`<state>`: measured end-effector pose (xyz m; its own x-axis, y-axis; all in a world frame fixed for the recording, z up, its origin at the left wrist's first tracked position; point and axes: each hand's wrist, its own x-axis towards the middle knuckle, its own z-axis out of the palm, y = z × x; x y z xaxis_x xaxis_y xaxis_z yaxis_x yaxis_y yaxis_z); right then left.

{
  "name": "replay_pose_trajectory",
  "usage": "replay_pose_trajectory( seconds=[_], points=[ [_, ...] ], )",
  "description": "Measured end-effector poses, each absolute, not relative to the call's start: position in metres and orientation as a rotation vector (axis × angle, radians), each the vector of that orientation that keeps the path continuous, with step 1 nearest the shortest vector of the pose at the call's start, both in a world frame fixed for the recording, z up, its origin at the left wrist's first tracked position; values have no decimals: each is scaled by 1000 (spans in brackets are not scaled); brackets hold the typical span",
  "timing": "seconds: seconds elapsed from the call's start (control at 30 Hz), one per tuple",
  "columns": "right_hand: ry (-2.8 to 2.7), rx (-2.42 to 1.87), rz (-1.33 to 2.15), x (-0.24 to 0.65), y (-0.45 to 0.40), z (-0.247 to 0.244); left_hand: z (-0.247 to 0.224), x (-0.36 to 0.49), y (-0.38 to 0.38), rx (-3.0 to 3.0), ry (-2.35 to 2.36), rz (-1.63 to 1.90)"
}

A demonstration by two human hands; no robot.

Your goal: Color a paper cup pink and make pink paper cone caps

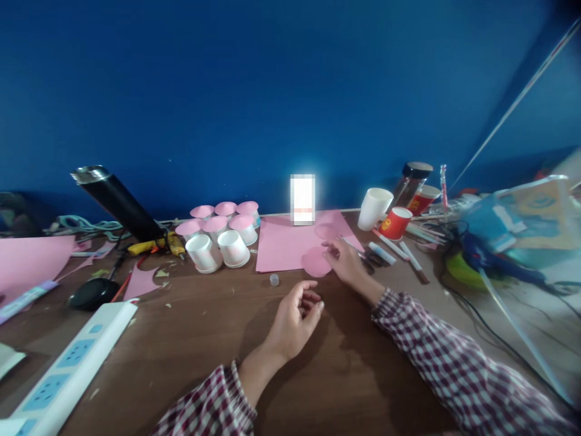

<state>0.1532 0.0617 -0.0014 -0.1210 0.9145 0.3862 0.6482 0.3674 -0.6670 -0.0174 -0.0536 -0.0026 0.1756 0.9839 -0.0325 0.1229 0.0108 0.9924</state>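
My right hand (347,263) is over the right edge of a pink paper disc (316,263), fingers bent and apart; whether the fingertips touch the disc I cannot tell. That disc lies partly on a pink paper sheet (279,245), and a second pink disc (327,231) rests higher on the same sheet. Nearer to me, my left hand (296,321) hovers above the brown table with loosely curled fingers and nothing in them. A small clear cap (274,280) lies on the wood beyond it. Scissors (370,258) and a glue stick (382,254) are just right of my right hand.
Several white cups with pink tops (215,225) and two plain white cups (204,253) stand left. Right are a tall white cup (374,209), a red cup (396,224), pens and a glue gun (503,260). A power strip (79,363) and black flask (120,203) occupy the left.
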Motion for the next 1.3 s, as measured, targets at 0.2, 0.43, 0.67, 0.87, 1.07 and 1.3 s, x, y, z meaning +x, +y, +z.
replay_pose_trajectory(
  seconds=[0.2, 0.43, 0.67, 0.87, 1.07, 1.3],
  points=[
    [-1709, -1368, 570, 154, 63, 3, -1, -17, -53, 1354, 1170, 993],
    [-1434, -1293, 867, 164, 48, 8, -4, -18, -51, 1234, 1106, 1079],
    [-1103, -1161, 1429, 162, 0, 19, -4, -20, -48, 1122, 1058, 1275],
    [-1002, -1054, 1665, 145, -20, 25, -4, -24, -46, 1188, 1148, 1169],
    [-1259, -1081, 1640, 149, -16, 18, -4, -28, -43, 1037, 1192, 1169],
    [-1786, -1251, 1009, 175, 0, 24, -2, -30, -47, 1255, 1287, 1147]
  ],
)
